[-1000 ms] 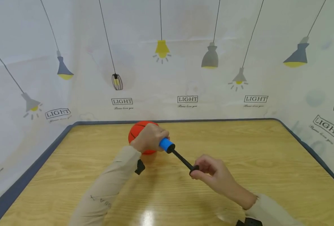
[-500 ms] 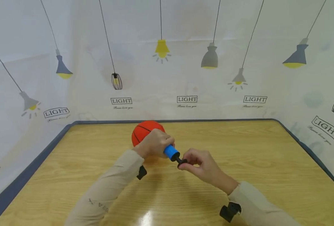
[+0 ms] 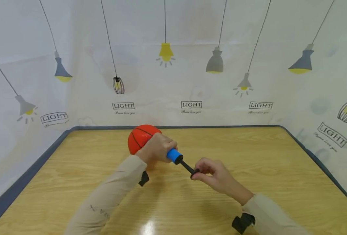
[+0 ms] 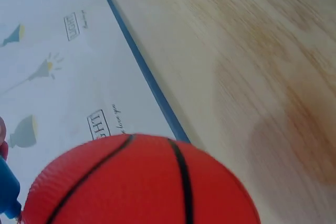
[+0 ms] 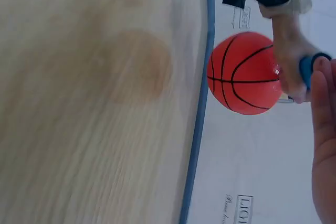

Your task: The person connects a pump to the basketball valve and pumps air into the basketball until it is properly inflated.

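Note:
A blue hand pump [image 3: 174, 156] with a black rod slants across the head view, and my left hand [image 3: 158, 147] grips its barrel. Thumb and fingers of my right hand [image 3: 216, 174] pinch the black handle [image 3: 194, 173] at the rod's end, with part of the rod showing out of the barrel. Just beyond the left hand is a red ball [image 3: 141, 135] with black basketball lines, partly covered by that hand. The left wrist view has the pump's narrow tip [image 4: 12, 211] right at the side of the ball [image 4: 142, 182].
Beneath the hands lies a wood-grain table [image 3: 249, 150] with a dark blue edge. A white curtain [image 3: 235, 26] printed with lamps surrounds its back and sides. Each wrist carries a black camera mount, one of them the right mount [image 3: 243, 223].
The right hand first pushed the handle in close to the barrel, then drew it partway out again. Ball, pump and left hand shifted a little right, then back left.

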Motion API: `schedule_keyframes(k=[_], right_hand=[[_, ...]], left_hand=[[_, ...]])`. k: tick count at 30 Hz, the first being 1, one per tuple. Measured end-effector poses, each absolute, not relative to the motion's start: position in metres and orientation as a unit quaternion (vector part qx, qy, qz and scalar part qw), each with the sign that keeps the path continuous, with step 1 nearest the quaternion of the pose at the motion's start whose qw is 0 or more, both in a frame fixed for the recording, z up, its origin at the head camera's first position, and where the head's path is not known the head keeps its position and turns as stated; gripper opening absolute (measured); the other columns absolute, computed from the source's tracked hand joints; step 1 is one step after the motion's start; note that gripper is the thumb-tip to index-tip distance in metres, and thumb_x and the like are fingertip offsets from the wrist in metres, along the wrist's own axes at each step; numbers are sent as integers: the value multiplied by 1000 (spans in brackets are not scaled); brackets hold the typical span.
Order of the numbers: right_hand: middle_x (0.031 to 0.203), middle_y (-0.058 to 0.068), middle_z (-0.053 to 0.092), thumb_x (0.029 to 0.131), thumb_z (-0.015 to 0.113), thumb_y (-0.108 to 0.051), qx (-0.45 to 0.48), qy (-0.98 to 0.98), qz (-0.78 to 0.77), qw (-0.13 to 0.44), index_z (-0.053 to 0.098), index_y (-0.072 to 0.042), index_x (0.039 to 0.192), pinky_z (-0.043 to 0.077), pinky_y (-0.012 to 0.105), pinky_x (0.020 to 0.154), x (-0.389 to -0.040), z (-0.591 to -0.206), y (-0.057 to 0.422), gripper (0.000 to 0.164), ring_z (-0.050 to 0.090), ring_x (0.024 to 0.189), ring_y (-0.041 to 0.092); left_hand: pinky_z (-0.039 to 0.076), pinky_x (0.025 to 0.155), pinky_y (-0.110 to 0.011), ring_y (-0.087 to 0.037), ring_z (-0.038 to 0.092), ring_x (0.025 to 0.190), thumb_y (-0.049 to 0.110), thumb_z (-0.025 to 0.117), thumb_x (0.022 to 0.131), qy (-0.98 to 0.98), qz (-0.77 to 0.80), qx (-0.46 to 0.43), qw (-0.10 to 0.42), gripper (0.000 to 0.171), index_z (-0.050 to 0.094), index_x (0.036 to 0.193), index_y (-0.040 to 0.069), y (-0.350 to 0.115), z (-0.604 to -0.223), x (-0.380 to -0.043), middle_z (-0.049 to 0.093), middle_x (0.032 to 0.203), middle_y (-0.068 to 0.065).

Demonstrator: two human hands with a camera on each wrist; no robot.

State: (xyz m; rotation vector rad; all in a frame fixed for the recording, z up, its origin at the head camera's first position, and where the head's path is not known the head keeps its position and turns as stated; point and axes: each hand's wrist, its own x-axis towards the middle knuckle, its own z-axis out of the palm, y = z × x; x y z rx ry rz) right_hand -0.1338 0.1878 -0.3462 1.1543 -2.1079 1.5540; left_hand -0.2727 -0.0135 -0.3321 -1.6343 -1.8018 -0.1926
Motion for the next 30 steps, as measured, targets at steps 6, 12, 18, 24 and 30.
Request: schedule_keyframes(k=[6, 12, 18, 24, 30], right_hand=[[69, 7, 58, 76, 61, 5, 349, -766, 522, 139, 54, 0, 82, 49, 26, 52, -146, -345, 172, 11, 57, 60, 7], [74, 4, 62, 79, 61, -4, 332, -777, 525, 103, 56, -4, 86, 51, 27, 56, -134, -348, 190, 8, 60, 64, 8], [72, 6, 62, 76, 63, 1, 402, -773, 470, 143, 57, -4, 86, 50, 25, 54, -136, -348, 200, 13, 60, 64, 9], [69, 11, 61, 73, 63, 7, 402, -783, 451, 147, 56, 2, 80, 51, 26, 57, -159, -342, 174, 11, 62, 63, 18], [72, 3, 61, 77, 64, -6, 356, -796, 468, 141, 59, -5, 83, 50, 24, 59, -161, -348, 175, 8, 61, 64, 10]], left_hand=[[39, 44, -16, -3, 50, 45, 18, 70, 57, -699, -74, -631, 329, 17, 56, 67, 12, -12, -334, -268, 56, 55, 6], [42, 46, -19, -6, 53, 47, 17, 69, 58, -728, -65, -601, 324, 17, 55, 66, 11, -25, -330, -280, 57, 57, 4], [44, 46, -21, -7, 54, 48, 20, 71, 58, -732, -24, -594, 333, 22, 55, 69, 11, -29, -326, -283, 58, 57, 3], [43, 46, -20, -6, 51, 46, 24, 70, 59, -714, 22, -614, 337, 22, 54, 69, 13, -21, -328, -277, 55, 56, 5], [44, 48, -21, -6, 53, 47, 22, 71, 59, -727, -6, -603, 328, 21, 55, 69, 12, -28, -327, -282, 57, 57, 4]])
